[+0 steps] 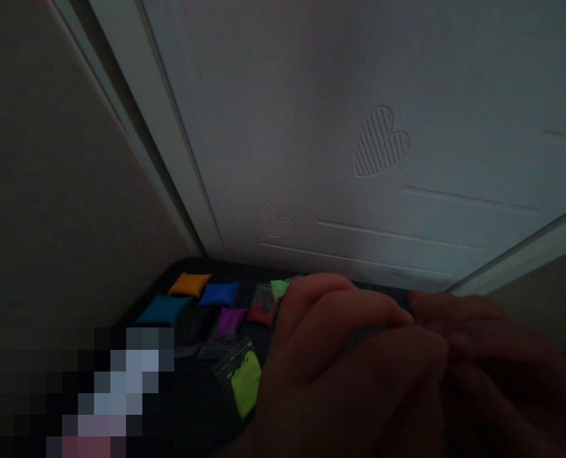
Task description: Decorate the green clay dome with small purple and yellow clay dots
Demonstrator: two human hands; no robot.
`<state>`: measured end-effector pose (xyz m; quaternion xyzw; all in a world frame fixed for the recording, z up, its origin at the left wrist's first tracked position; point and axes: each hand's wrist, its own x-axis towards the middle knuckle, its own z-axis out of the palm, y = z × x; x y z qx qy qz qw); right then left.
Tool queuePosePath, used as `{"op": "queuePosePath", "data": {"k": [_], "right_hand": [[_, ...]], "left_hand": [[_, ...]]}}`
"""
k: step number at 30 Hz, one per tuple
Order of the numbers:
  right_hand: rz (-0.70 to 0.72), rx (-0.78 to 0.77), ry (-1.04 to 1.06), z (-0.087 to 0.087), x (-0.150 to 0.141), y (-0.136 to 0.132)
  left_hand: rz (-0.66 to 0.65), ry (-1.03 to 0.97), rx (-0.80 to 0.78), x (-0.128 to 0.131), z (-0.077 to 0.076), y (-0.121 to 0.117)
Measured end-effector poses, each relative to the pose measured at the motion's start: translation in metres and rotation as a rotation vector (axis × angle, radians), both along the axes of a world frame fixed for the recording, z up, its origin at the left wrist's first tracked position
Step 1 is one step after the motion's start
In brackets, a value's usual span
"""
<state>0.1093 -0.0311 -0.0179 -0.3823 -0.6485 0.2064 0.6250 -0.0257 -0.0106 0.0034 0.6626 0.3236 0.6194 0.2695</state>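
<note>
The left hand and right hand meet at the fingertips, any grip hidden, with the yellow-green bag just left of them and colourful packets beyond on the dark desk.

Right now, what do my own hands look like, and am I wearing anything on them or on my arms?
Your left hand and right hand are both bare, with no gloves. No ring, watch or bracelet shows, though the dim light could hide something small, especially on the right. No sleeve is visible either.
</note>
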Motion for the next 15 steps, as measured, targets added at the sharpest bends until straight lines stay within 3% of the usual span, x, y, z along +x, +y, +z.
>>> {"op": "queuePosePath", "data": {"k": [3, 11, 15], "right_hand": [[0.075, -0.022, 0.028, -0.001, 0.001, 0.001], [0.106, -0.056, 0.083, -0.005, 0.0, 0.001], [0.133, -0.076, 0.088, -0.005, 0.0, 0.003]], "left_hand": [[0.071, 0.098, 0.109, -0.005, 0.002, -0.002], [-0.141, -0.035, -0.021, -0.004, -0.005, 0.007], [-0.187, -0.04, -0.064, -0.004, -0.006, 0.01]]}}
